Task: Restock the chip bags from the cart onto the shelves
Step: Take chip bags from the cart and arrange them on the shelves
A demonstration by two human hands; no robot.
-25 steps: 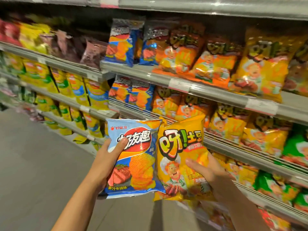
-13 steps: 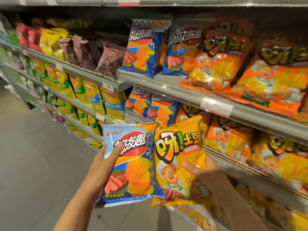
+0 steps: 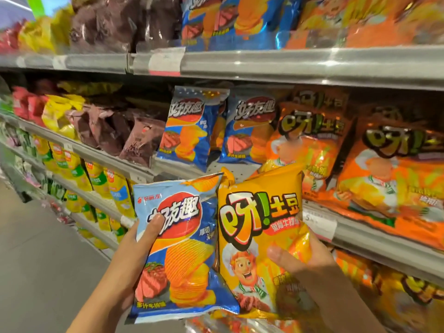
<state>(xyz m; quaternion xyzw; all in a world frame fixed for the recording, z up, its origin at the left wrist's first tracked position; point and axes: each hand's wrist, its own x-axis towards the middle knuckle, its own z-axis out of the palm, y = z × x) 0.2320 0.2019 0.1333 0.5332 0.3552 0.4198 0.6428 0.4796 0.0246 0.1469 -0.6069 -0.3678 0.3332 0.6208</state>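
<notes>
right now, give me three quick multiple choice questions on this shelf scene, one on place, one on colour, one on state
1. Where do the matching blue bags stand on the middle shelf?
A. left of the orange bags
B. right of the orange bags
C. on the floor

2. What colour is the bag in the right hand?
A. green
B. yellow
C. purple

3. What is the left hand doing?
A. hanging empty
B. pressing the shelf edge
C. holding a blue bag

Answers:
1 A: the blue bags on the shelf stand between the dark purple bags and the orange bags.
2 B: the right hand grips a yellow bag.
3 C: the left hand has its thumb across the front of a blue bag.
</notes>
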